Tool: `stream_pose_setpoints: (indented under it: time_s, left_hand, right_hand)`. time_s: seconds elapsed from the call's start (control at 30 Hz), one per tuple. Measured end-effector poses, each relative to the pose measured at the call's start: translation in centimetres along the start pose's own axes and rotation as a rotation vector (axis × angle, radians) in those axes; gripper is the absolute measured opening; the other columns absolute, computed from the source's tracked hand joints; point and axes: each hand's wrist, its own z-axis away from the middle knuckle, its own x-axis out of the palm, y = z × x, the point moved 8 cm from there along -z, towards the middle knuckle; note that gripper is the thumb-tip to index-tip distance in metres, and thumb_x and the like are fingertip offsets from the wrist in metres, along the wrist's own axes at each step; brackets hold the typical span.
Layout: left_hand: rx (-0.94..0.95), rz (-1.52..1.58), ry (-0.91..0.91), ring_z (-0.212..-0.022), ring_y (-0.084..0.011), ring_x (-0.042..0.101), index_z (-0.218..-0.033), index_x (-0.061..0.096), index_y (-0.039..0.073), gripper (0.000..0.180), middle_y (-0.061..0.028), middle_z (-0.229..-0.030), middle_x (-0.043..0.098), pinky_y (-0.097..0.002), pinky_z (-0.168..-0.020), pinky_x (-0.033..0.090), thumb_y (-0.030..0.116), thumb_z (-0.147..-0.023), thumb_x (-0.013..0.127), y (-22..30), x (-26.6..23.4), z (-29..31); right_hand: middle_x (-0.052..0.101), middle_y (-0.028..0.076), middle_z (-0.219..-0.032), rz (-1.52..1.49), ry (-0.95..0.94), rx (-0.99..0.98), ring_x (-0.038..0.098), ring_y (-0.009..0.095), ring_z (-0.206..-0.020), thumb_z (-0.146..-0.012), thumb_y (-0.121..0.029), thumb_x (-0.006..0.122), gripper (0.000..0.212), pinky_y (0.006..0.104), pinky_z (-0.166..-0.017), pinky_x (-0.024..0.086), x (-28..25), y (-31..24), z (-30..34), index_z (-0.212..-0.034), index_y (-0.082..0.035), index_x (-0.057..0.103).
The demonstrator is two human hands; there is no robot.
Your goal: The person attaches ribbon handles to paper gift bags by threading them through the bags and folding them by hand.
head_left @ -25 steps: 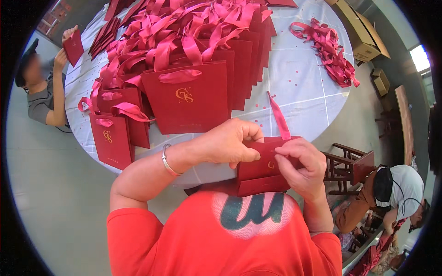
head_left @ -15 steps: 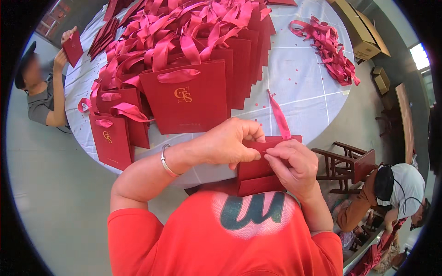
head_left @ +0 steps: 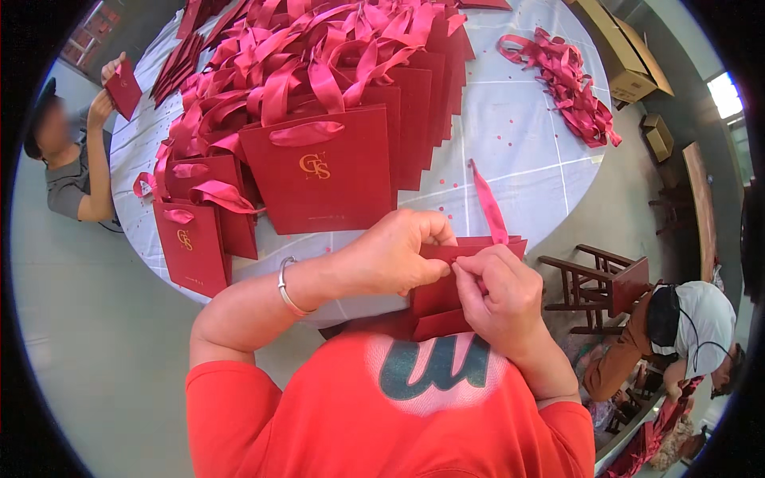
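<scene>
Head view. Largest item?

— Round worktop under a white cloth (head_left: 518, 179). Its far and left part carries a crowd of upright dark-red paper bags with pink ribbon handles (head_left: 319, 151).

— Next down?

— Heap of loose, shiny pink ribbons (head_left: 570, 92), right side of the worktop, apart from that crowd.

— And the piece being handled?

— One dark-red rectangular paper bag (head_left: 437, 298), at the worktop's near edge, before the wearer's chest, partly covered.

— Hands?

— Left hand (head_left: 410, 255): gripping the bag's upper part, thumb on the near face, fingertips hidden behind. Right hand (head_left: 506, 295): thumb and fingertips pinched narrow at the near face, just beside the left thumb. Cannot tell what sits between them.

— Smaller?

— Narrow pink satin ribbon strip (head_left: 489, 205), rising from the bag's top. Last, thin silver metal bangle (head_left: 281, 285) around the left wrist.
</scene>
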Motion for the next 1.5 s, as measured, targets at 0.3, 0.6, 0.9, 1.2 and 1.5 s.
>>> stream_pose_setpoints:
  time_s: [0.3, 0.6, 0.9, 1.2, 1.5]
  left_hand:
    - [0.165, -0.184, 0.095, -0.060, -0.0019, 0.054, -0.102, 0.059, -0.002, 0.020, -0.0063, -0.100, 0.070, -0.0232, -0.052, 0.044, -0.002, -0.083, 0.063, 1.1, -0.2, 0.5]
    - [0.186, -0.239, 0.090, -0.058, -0.0071, 0.060, -0.104, 0.062, -0.002, 0.021, -0.0078, -0.091, 0.071, -0.0263, -0.052, 0.049, -0.005, -0.084, 0.056, 1.3, -0.1, 0.5]
    - [0.005, -0.193, 0.030, -0.056, -0.0086, 0.060, -0.107, 0.062, -0.001, 0.024, -0.0062, -0.088, 0.070, -0.0266, -0.047, 0.049, -0.005, -0.084, 0.055, 0.8, -0.4, 0.6]
    - [-0.028, -0.138, -0.022, -0.058, -0.0076, 0.059, -0.103, 0.061, -0.001, 0.017, -0.0046, -0.085, 0.068, -0.0257, -0.048, 0.047, -0.001, -0.087, 0.059, 1.3, 0.0, 0.9]
    - [0.520, -0.375, 0.191, -0.064, -0.0061, 0.061, -0.096, 0.060, -0.001, 0.015, -0.0087, -0.081, 0.070, -0.0242, -0.055, 0.048, 0.002, -0.084, 0.067, 3.1, 0.3, 1.4]
  right_hand:
    - [0.057, 0.012, -0.073, 0.183, -0.135, 0.070, 0.061, 0.029, -0.058, -0.079, -0.003, 0.066, 0.010, 0.0372, -0.050, 0.050, 1.6, -0.1, -0.4, -0.078, -0.004, 0.057]
    - [0.064, 0.018, -0.076, 0.280, -0.302, 0.206, 0.064, 0.037, -0.064, -0.078, -0.008, 0.064, 0.007, 0.0438, -0.059, 0.052, 2.6, 0.1, -1.0, -0.078, -0.001, 0.062]
    - [0.064, 0.020, -0.072, -0.156, -0.207, 0.422, 0.065, 0.038, -0.068, -0.079, -0.008, 0.068, 0.010, 0.0467, -0.062, 0.051, 2.6, 2.1, -2.0, -0.078, -0.001, 0.061]
    - [0.065, 0.014, -0.072, -0.019, -0.216, 0.341, 0.067, 0.032, -0.067, -0.076, -0.012, 0.077, 0.018, 0.0391, -0.060, 0.053, 1.0, 1.9, -2.3, -0.081, -0.003, 0.062]
    - [0.064, -0.002, -0.074, -0.554, -0.704, 0.532, 0.055, 0.003, -0.069, -0.086, -0.003, 0.063, 0.015, 0.0225, -0.060, 0.045, 3.0, 6.1, -4.4, -0.100, 0.001, 0.062]
